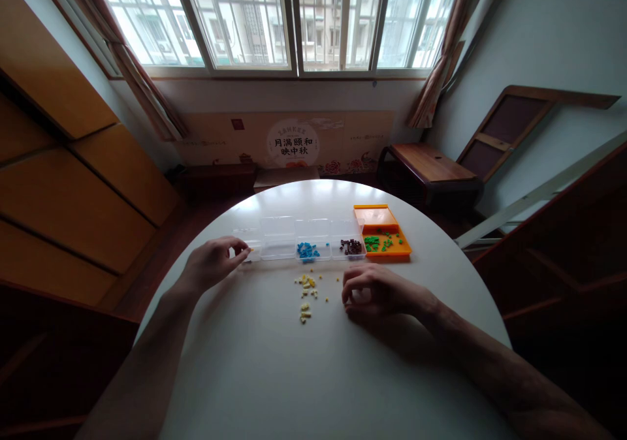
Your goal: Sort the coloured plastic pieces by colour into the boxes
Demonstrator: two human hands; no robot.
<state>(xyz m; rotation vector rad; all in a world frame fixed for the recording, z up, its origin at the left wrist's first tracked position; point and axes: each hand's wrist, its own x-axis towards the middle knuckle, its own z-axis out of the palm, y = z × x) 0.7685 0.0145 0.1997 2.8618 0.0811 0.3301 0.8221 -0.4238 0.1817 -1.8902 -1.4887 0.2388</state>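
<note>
1. Left hand [213,264] at the clear organiser's [279,247] left end, fingers [241,251] pinched shut; any piece between them is too small for me to see.
2. Yellow pieces [306,293] lie scattered on the desk [274,375] just in front of the organiser.
3. Right hand [377,293] rests in front of the organiser's right end, fingers [351,291] curled under; how tightly, I cannot tell.
4. Orange tray [375,218] sits just beside the organiser's right end.
</note>
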